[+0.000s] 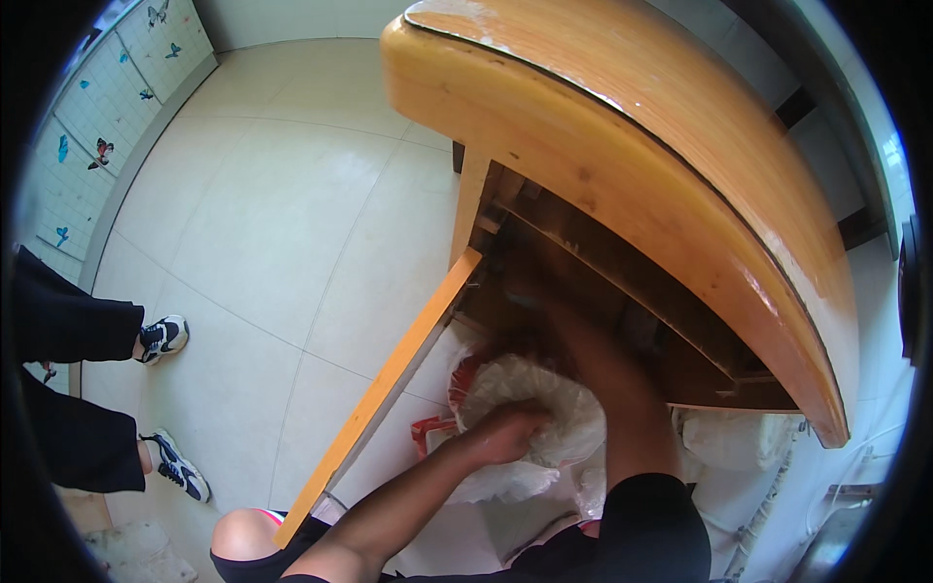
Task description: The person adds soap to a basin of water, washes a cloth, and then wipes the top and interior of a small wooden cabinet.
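A red bin [461,379] lined with a clear plastic bag [503,386] stands on the floor below the open wooden cabinet [598,182]. My left hand [514,435] is at the bag, over the near part of the bin's mouth. Its fingers are bent, but their tips are hard to make out against the plastic. Past the bin, my right arm reaches into the dark cabinet, where my right hand [526,280] is blurred and in shadow. Something pale shows near its fingers; I cannot tell what it is or whether the hand holds it.
The cabinet's wooden door [386,386] swings out towards my knee [246,543]. A glossy wooden top [634,87] overhangs the opening. Another person's sneakers [175,466] stand on the tiled floor [240,218] at left. White plastic bags [736,441] hang or lie at right.
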The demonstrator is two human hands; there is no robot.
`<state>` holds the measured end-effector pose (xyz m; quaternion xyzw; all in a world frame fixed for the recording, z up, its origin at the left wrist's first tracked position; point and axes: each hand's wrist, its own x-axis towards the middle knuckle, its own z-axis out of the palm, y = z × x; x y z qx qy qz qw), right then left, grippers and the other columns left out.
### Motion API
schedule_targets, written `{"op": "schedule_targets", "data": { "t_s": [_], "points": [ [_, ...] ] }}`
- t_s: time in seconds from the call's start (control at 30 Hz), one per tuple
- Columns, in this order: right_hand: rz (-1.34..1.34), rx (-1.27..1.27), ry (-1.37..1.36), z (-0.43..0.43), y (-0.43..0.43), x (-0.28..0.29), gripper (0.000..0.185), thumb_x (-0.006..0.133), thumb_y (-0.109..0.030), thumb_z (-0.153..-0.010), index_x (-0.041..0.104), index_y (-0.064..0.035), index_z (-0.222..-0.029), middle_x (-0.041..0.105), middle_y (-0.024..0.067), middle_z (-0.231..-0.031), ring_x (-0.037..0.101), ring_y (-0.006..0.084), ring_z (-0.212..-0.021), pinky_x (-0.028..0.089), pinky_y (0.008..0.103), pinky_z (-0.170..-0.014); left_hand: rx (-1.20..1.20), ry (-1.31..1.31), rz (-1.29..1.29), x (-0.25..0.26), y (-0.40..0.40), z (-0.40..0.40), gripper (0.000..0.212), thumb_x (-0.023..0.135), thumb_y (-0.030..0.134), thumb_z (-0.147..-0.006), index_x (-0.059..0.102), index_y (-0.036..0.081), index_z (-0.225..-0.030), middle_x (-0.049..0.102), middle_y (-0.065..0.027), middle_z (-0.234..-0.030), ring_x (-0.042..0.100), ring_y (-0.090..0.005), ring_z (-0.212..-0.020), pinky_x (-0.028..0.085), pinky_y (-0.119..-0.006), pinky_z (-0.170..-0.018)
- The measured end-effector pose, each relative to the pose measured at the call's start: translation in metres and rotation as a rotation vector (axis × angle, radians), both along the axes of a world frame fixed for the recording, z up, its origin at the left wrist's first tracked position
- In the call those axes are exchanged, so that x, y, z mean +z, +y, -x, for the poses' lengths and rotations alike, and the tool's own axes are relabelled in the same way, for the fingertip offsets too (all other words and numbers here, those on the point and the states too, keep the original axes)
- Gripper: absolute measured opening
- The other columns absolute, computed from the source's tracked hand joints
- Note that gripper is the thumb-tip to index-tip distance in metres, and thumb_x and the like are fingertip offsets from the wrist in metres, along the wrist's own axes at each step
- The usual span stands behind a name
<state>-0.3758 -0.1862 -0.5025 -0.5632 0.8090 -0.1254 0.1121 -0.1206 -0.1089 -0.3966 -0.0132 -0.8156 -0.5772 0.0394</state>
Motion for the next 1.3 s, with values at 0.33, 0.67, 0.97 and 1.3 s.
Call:
{"op": "schedule_targets", "data": {
  "t_s": [0.33,0.67,0.97,1.3],
  "points": [
    [0.054,-0.156,0.036,-0.012,0.029,-0.02,0.038,0.051,-0.023,-0.082,0.051,-0.0044,-0.115,0.054,0.0176,-0.11,0.053,0.0282,-0.101,0.04,0.0349,-0.089,-0.021,0.015,0.003,-0.005,0.001,0.003,0.03,0.051,-0.007,-0.064,0.056,-0.001,-0.092,0.055,-0.0164,-0.094,0.053,-0.0328,-0.094,0.043,-0.036,-0.081],
    [0.128,-0.2,0.054,0.013,-0.011,-0.005,0.038,0.051,-0.023,-0.082,0.052,-0.0047,-0.115,0.055,0.0174,-0.11,0.053,0.0279,-0.101,0.04,0.0346,-0.089,-0.004,0.038,-0.008,-0.008,0.0,0.004,0.033,0.05,-0.008,-0.061,0.056,0.0,-0.093,0.054,-0.0174,-0.094,0.053,-0.0335,-0.093,0.043,-0.036,-0.078],
    [0.07,-0.176,0.079,0.009,0.002,-0.006,0.038,0.052,-0.023,-0.081,0.052,-0.0049,-0.115,0.055,0.0173,-0.11,0.053,0.0277,-0.101,0.04,0.0343,-0.089,-0.116,-0.126,0.007,-0.003,-0.003,0.005,0.037,0.049,-0.008,-0.057,0.055,0.001,-0.092,0.052,-0.0164,-0.086,0.052,-0.0328,-0.087,0.042,-0.038,-0.073],
    [0.0,-0.362,0.066,0.022,0.092,0.023,0.038,0.052,-0.024,-0.081,0.052,-0.0052,-0.115,0.055,0.0172,-0.11,0.053,0.0275,-0.101,0.04,0.034,-0.089,-0.036,0.028,0.041,0.002,-0.006,-0.001,0.036,0.053,-0.004,-0.065,0.058,0.002,-0.101,0.057,-0.0174,-0.1,0.053,-0.033,-0.097,0.042,-0.037,-0.085]
  ]
}}
